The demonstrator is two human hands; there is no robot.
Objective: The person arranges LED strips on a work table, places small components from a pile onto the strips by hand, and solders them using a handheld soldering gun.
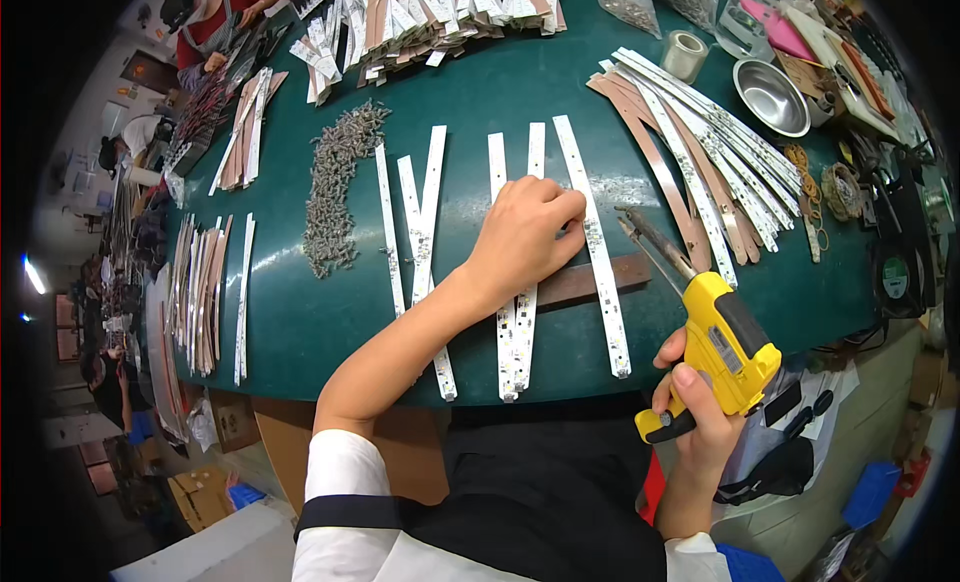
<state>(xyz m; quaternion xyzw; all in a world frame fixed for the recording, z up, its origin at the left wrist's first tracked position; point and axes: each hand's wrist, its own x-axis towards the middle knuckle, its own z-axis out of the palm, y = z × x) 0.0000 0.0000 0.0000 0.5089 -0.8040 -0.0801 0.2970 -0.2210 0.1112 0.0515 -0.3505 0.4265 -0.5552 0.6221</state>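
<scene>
My right hand (700, 407) grips a yellow soldering gun (728, 342) by its handle, its metal tip pointing up and left over the table. My left hand (528, 227) is closed, fingertips together, above two white LED strip boards (513, 347); whatever it pinches is hidden. Right of that hand lies another LED strip board (595, 252), its middle crossing a dark brown bar (620, 273). Several more strip boards (425, 207) lie left of the hand, partly beneath my left forearm.
A heap of small wired parts (342, 182) lies left on the green table (450, 92). Strip stacks sit at the back (450, 22), right (715, 152) and left (198, 292). A metal bowl (772, 97) and a tape roll (684, 57) stand back right. A person (215, 32) works far left.
</scene>
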